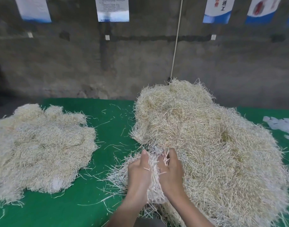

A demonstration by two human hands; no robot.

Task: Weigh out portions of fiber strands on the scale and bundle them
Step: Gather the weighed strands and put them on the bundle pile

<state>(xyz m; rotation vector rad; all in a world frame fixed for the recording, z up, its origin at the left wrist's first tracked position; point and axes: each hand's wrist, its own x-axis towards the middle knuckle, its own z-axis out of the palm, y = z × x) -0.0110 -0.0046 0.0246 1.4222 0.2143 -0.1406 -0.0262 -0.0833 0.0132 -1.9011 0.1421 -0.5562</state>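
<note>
Left hand (139, 172), right hand (171, 171) close together, fingers (172, 155) curled round strands (153, 176).

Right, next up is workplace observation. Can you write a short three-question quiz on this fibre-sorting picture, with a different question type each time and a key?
1. True or false: a weighing scale stands on the green table.
2. The left hand and right hand grip a bunch of strands. At the edge of which heap are they working? A. the one on the left B. the one on the right C. neither
3. How many big heaps of strands lie on the table?

Key
1. False: no scale is in view.
2. B: they are at the near edge of the right heap.
3. Two.
</note>
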